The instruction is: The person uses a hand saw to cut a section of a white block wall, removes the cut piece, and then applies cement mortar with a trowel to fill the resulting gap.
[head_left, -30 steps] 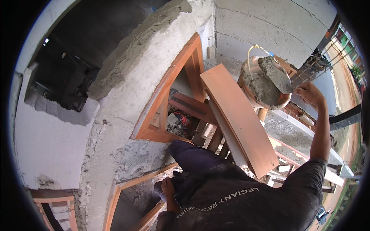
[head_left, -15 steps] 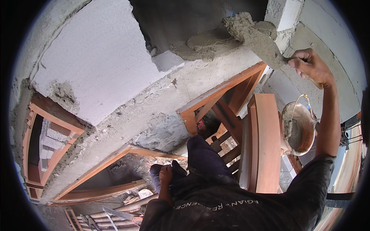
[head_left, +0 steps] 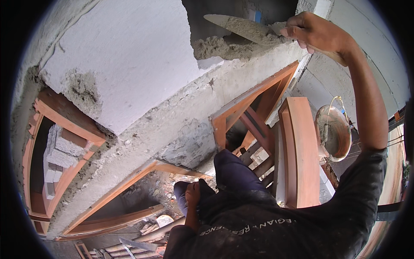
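My right hand [head_left: 321, 34] is closed around the handle of a trowel [head_left: 233, 25] at the upper right. Its blade points left, smeared with grey mortar, just above a rough bed of wet mortar [head_left: 226, 49]. That mortar lies on top of the concrete beam [head_left: 241, 80], between a pale block [head_left: 129, 56] and the wall on the right. Low in the middle, my left hand [head_left: 192, 195] rests at my bent knee; its fingers are too small and partly hidden to make out.
A bucket [head_left: 348, 138] with mortar in it stands at the right, beside a curved-looking wooden frame piece [head_left: 305, 151]. Wooden frames [head_left: 254, 97] sit below the beam. A handsaw [head_left: 140, 244] lies among poles at the lower left.
My right hand has swung up and left with the trowel. The big mortar lump on the blade is gone; the blade now lies over the bed. My left hand stays at the knee.
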Demonstrator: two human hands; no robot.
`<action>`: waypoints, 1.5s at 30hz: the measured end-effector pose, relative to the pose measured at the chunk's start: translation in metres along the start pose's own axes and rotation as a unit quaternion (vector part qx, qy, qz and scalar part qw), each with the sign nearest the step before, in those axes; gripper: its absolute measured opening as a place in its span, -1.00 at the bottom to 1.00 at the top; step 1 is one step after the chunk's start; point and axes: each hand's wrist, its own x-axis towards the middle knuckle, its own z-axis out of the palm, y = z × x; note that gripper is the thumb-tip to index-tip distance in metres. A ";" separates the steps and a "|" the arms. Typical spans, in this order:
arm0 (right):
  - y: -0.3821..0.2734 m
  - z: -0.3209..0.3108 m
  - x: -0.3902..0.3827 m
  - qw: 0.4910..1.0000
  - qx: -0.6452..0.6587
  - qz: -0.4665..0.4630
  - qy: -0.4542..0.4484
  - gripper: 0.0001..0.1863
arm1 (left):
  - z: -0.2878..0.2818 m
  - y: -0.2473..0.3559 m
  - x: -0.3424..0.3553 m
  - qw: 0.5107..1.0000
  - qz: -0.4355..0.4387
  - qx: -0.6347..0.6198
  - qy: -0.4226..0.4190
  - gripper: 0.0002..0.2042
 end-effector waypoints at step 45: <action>-0.017 0.011 0.001 0.976 -0.108 -0.157 -0.103 -0.58 | -0.005 -0.001 0.001 0.998 -0.021 -0.043 0.044 -0.69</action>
